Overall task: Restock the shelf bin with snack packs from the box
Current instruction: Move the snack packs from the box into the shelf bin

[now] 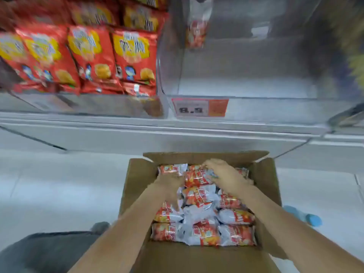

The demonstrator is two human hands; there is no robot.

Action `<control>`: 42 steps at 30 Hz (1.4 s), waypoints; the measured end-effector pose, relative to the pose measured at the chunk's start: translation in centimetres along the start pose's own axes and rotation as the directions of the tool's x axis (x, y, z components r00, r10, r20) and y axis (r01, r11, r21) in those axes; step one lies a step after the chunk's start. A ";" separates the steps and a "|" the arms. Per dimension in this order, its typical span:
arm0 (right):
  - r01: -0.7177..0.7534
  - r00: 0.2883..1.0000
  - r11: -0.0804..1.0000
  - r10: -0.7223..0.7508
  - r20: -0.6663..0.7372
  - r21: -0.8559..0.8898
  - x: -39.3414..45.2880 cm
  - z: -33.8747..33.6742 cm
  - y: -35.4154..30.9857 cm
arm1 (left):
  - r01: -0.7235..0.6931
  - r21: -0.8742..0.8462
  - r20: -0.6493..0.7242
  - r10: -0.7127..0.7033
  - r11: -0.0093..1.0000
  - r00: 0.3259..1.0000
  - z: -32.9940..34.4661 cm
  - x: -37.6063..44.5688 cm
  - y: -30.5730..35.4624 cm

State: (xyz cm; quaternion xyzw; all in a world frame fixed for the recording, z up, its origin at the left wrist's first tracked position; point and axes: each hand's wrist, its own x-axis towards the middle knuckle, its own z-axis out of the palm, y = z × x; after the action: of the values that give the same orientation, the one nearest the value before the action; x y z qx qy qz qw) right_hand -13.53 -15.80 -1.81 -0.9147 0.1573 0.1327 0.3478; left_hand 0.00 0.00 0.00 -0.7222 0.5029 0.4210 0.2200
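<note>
Closest to you, at the bottom centre of the frame, the open brown cardboard box (136, 186) sits on the pale floor, packed with red-and-white foil snack packs (199, 196) lying flat in rows, their long axes running left to right across the frame.

Both your forearms reach into its far half. Your left hand (170, 183) is pressed down among the packs at the left of the top rows; motion blur hides its fingers, so you cannot tell whether it has closed on one. Your right hand (222, 173) lies over the far rows with fingers curled down, seemingly gripping a crumpled pack (197, 177) between the two hands, though the blur leaves that uncertain.

That pack lies directly between your hands, nearer the right one, so the right hand looks best placed to lift it.

Beyond the box, in the upper centre and right of the frame, the clear plastic shelf bin (256, 99) stands straight ahead and above, almost bare, with one matching pack (196, 34) upright at its back left. A price label (200, 107) marks its front lip. Large red crisp bags (110, 56) fill the neighbouring bin at upper left.
</note>
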 end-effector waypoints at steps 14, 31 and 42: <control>-0.230 0.968 0.940 0.248 0.044 -0.250 3.1 6.5 -0.3 | -0.115 0.026 -0.182 0.118 0.993 0.976 8.7 3.1 -3.1; -0.084 0.962 0.967 0.142 -0.234 0.241 -10.0 -4.1 -8.4 | -0.508 -0.851 -0.526 -0.191 0.135 0.829 1.6 -11.8 0.6; 0.184 0.969 0.829 -0.062 -0.240 0.529 -16.0 -8.5 -11.7 | -0.658 -0.713 -0.696 -0.135 0.241 0.705 -3.8 -16.6 7.0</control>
State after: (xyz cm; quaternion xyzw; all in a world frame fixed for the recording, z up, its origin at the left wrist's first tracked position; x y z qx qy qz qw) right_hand -22.60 -10.15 16.92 -0.7943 0.1653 -0.0389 0.5833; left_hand -7.25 3.39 16.63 -0.6931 0.3174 0.3924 -0.5147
